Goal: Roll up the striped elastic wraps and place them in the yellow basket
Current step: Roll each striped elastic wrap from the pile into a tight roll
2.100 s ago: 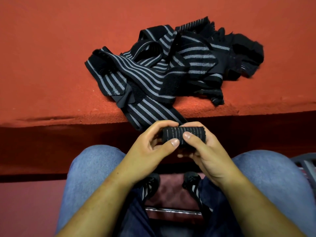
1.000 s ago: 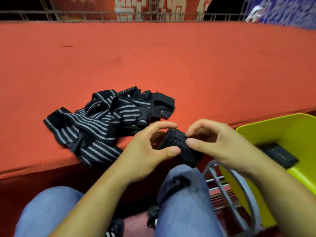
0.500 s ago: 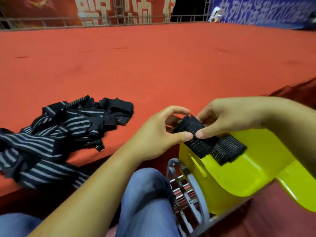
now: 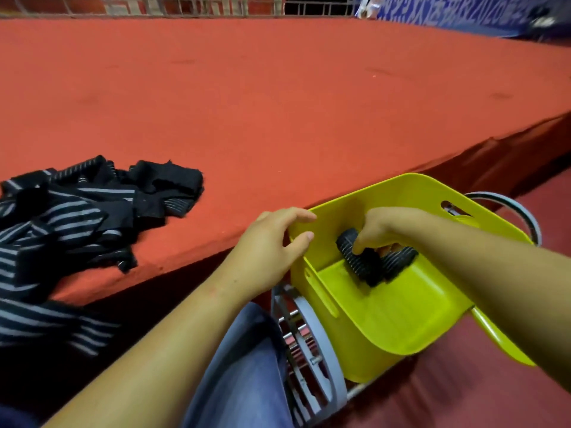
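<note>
Now placing step: rolled wrap (image 4: 355,257) gripped by right hand (image 4: 380,233), held low inside yellow basket (image 4: 386,319), beside second roll (image 4: 401,257). Left hand (image 4: 272,251) relaxed, nothing held, just beside basket's left rim. Release called for next; then unrolled pile (image 4: 77,217) at platform (image 4: 278,103) front edge to be fetched.

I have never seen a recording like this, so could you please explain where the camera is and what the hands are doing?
No machine here: a person wears one camera on the head, looking down at their bare hands. The right hand grips a rolled wrap inside the yellow basket, next to another roll. The left hand is open beside the basket's rim. A pile of unrolled striped wraps lies on the red platform. The basket sits on a grey frame.
</note>
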`<control>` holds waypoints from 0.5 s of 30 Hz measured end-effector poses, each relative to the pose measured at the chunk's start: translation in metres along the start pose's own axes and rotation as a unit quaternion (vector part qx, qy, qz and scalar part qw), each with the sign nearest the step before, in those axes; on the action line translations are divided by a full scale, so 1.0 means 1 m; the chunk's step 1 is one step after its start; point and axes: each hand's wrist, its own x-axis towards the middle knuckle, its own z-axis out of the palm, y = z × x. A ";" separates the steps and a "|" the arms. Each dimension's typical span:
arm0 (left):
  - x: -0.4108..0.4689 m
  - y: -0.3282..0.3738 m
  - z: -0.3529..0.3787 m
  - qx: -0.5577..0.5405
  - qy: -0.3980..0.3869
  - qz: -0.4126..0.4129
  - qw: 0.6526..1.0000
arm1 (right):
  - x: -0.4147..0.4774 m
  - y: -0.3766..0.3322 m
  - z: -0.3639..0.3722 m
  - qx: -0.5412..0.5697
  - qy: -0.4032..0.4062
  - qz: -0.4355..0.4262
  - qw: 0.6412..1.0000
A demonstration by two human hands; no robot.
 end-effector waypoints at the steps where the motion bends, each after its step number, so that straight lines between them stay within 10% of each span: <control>1: 0.000 -0.003 0.002 0.000 -0.001 -0.001 1.000 | 0.007 -0.001 0.006 -0.003 -0.004 0.011 1.000; 15: -0.006 -0.011 0.016 -0.037 0.027 0.010 0.999 | 0.048 -0.009 0.043 -0.135 0.019 0.046 0.990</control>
